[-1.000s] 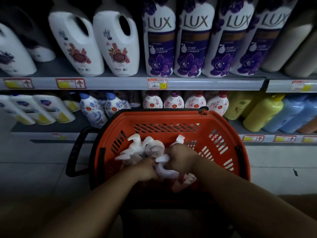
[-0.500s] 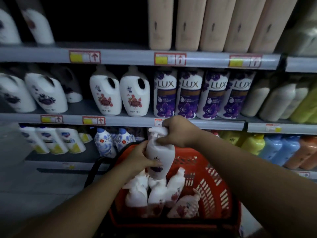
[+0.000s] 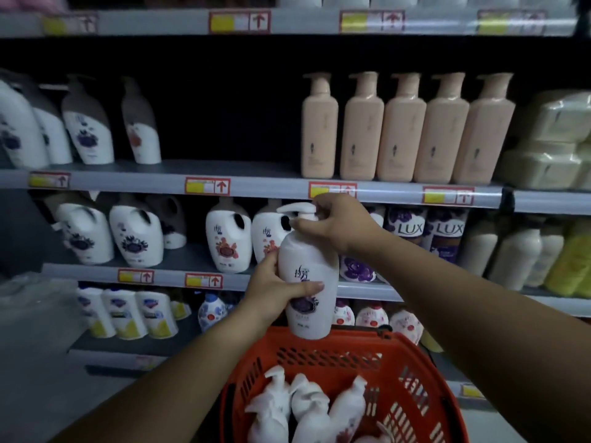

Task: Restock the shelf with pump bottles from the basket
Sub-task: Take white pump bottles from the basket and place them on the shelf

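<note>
White pump bottle (image 3: 308, 276): held upright in the air above the basket, in front of the shelves; a purple flower and dark lettering show on its label, and its pump spout points left.
Left hand (image 3: 275, 290): wrapped around the lower body of the white pump bottle from the left side, thumb laid across the label, fingers pressed onto the plastic.
Right hand (image 3: 337, 223): closed over the pump collar at the top of the bottle, fingertips pinching just beneath the spout.
Basket (image 3: 412, 356): red plastic with slotted walls, below the held bottle at the bottom of the view.
Bottles in the basket (image 3: 307, 407): several white pump bottles lying packed together, their pump heads toward the shelf; the exact count is unclear.
Upper shelf (image 3: 256, 180): a grey ledge with red-framed price tags; a wide bare stretch lies between the white bottles on the left and the peach ones on the right.
Matching white bottles (image 3: 86, 135): standing at the left of that shelf, with dark flower labels.
Peach pump bottles (image 3: 406, 132): five in a row at the right of the same shelf, touching side by side.
Handled jugs (image 3: 228, 239): white, one level down, behind the held bottle.
LUX bottles (image 3: 447, 235): purple and white, partly hidden behind the right forearm.
</note>
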The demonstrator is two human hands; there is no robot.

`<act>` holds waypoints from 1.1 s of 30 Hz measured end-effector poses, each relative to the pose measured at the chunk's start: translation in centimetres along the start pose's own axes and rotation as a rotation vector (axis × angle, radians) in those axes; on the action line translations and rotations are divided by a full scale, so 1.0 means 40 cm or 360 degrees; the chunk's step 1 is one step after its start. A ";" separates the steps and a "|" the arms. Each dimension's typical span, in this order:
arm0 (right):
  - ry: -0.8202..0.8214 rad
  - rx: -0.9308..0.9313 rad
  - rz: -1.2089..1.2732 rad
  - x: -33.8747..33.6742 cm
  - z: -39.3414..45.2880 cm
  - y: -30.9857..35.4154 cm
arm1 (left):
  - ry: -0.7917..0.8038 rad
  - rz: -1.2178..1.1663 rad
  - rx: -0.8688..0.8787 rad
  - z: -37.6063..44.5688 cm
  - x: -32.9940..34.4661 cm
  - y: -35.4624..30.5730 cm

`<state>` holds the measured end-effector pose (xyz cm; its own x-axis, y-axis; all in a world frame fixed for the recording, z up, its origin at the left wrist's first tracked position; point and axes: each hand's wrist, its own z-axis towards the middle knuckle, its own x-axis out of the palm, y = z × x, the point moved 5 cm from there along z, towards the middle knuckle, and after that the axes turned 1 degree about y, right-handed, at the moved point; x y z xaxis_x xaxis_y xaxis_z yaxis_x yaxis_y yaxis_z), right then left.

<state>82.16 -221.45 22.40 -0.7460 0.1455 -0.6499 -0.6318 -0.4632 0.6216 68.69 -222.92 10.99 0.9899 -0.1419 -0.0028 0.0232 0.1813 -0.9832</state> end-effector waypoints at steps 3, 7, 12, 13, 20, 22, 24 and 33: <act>-0.0177 -0.0019 0.0111 -0.019 0.023 0.048 | -0.0069 -0.0004 0.0064 0.012 -0.015 -0.074; -0.0087 0.0043 0.0255 0.006 0.045 0.074 | -0.0131 0.0033 0.0109 0.031 -0.044 -0.143; 0.0057 0.0105 0.0372 0.040 0.051 0.089 | -0.0268 0.0057 0.0134 0.058 -0.099 -0.197; 0.0041 0.0146 0.0383 0.042 0.056 0.090 | -0.0270 0.0071 0.0144 0.062 -0.109 -0.206; -0.0073 0.0199 0.0504 0.062 0.123 0.118 | -0.0250 0.0100 0.0129 0.112 -0.166 -0.235; -0.0129 0.0181 0.0492 0.069 0.159 0.133 | -0.0279 0.0151 0.0136 0.146 -0.192 -0.237; -0.0194 0.0163 0.0460 0.080 0.202 0.146 | -0.0327 0.0265 0.0153 0.179 -0.217 -0.243; -0.0341 0.0132 0.0635 0.144 0.451 0.207 | -0.0707 0.0781 0.0303 0.355 -0.318 -0.341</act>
<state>68.82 -208.66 31.68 -0.9555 0.1517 -0.2529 -0.2946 -0.4496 0.8432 57.79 -209.75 27.05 0.8548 0.4053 -0.3242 -0.4584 0.2964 -0.8379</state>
